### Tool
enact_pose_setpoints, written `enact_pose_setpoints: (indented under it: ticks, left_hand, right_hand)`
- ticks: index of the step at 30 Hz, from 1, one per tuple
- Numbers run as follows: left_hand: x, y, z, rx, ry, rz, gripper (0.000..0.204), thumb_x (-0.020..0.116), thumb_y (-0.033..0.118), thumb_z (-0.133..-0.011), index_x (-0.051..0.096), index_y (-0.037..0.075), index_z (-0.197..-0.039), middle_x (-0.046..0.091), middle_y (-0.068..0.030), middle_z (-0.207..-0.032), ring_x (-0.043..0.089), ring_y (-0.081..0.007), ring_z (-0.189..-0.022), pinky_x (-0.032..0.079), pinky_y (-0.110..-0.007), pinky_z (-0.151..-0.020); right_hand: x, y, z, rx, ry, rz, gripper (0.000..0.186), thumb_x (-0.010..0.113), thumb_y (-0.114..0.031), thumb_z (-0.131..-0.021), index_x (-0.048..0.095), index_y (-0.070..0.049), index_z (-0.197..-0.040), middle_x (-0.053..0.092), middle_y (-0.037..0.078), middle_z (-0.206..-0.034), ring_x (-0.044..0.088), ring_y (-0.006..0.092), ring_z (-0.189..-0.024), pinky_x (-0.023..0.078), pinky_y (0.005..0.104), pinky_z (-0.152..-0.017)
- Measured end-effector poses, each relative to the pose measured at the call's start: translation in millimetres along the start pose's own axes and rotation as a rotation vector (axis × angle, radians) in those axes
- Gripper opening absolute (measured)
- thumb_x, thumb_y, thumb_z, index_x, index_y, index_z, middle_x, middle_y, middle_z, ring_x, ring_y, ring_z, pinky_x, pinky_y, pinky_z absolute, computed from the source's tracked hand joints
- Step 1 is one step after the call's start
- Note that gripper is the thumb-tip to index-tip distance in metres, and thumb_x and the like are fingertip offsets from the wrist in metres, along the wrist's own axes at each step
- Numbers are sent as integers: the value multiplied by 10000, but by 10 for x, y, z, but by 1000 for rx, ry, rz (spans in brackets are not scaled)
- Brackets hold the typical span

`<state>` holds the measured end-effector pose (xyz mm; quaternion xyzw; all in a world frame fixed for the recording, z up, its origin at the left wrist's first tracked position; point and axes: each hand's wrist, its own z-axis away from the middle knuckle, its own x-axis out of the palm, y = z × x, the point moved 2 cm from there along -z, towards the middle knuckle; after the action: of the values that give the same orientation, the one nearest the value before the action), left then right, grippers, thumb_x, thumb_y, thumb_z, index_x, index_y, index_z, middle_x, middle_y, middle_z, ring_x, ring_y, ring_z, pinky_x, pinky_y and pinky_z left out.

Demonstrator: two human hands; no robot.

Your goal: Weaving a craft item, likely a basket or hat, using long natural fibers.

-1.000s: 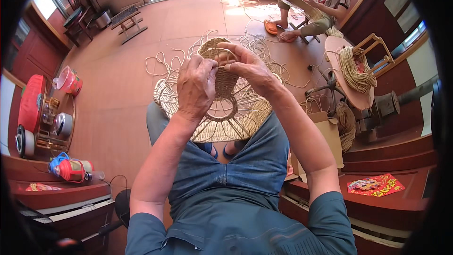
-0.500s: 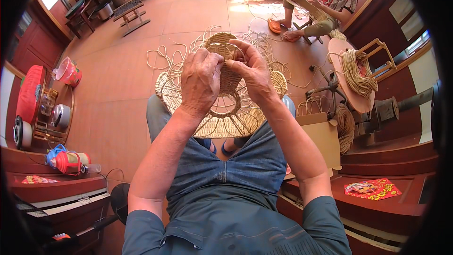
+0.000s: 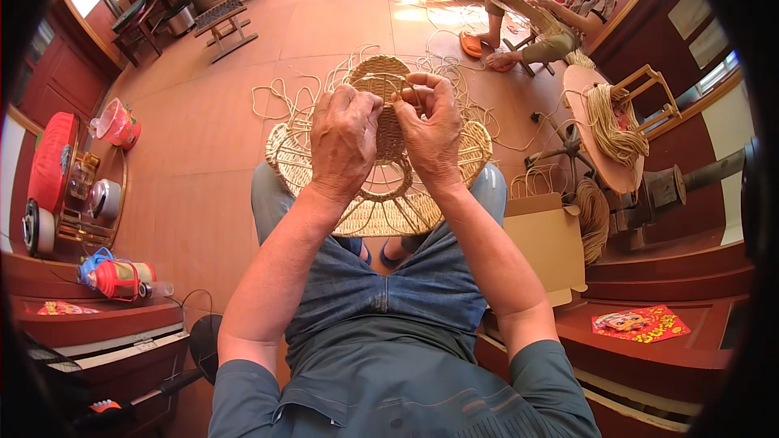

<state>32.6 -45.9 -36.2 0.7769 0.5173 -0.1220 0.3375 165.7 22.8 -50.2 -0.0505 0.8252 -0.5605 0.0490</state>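
Observation:
A woven straw piece (image 3: pixel 406 217) with a rounded outer band, open ribs and a ring in its middle rests across my thighs. Its narrow woven centre panel (image 3: pixel 391 139) rises between my hands to a rounded far end. My left hand (image 3: pixel 344 142) is closed at the panel's left edge, thumb and fingertips pinched together there. On the other side my right hand (image 3: pixel 432 134) has its thumb and forefinger pinching a thin straw cord, which loops near the panel's far end. Loose straw cords (image 3: pixel 280 96) trail from the piece onto the floor. My left fingertips are partly hidden.
A co-worker (image 3: pixel 560 12) sits at the far right, holding another woven piece. Coiled cord (image 3: pixel 614 126) hangs over a round-topped stand at right, beside a cardboard box (image 3: pixel 540 243). A low wooden stool (image 3: pixel 221 20) stands far left, a red bucket (image 3: pixel 121 123) nearer.
My right hand has come slightly toward me and to the left, its fingers more curled. The left hand stays nearly in place. The co-worker's arms have shifted.

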Motion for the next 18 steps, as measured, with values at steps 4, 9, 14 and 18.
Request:
enact_pose_setpoints:
  ticks: [4, 9, 14, 18]
  left_hand:
    - [4, 8, 0, -10, 3, -6, 61, 771, 67, -948, 738, 43, -995, 648, -119, -976, 644, -338, -963, 535, -463, -875]
    - [-14, 9, -5, 1, -6, 7, 60, 766, 60, -950, 742, 41, -1002, 649, -122, -977, 648, -337, -968, 537, -463, -878]
    - [7, 9, 16, -5, 12, 19, 74, 757, 49, -949, 745, 51, -1022, 659, -114, -1009, 651, -328, -968, 543, -455, -868]
    - [17, 101, 45, 78, 83, -65, 164, 735, 46, -944, 750, 69, -1106, 661, -100, -1033, 650, -314, -966, 546, -447, -867]
  right_hand:
    - [12, 13, -59, -34, -16, 11, 344, 774, -56, -965, 635, -16, -1278, 735, 62, -950, 723, 132, -866, 610, 308, -791]
    - [26, -19, -92, -88, -13, 168, 336, 766, -62, -960, 642, -13, -1268, 734, 62, -910, 726, 141, -827, 608, 323, -760]
    - [-31, -21, -7, -54, 39, 139, 350, 777, -69, -968, 640, -11, -1285, 760, 70, -930, 739, 131, -830, 607, 312, -758]
    - [-136, 66, -27, 67, -39, -152, 286, 747, -44, -1028, 638, -5, -1289, 777, 59, -997, 729, 87, -878, 605, 254, -800]
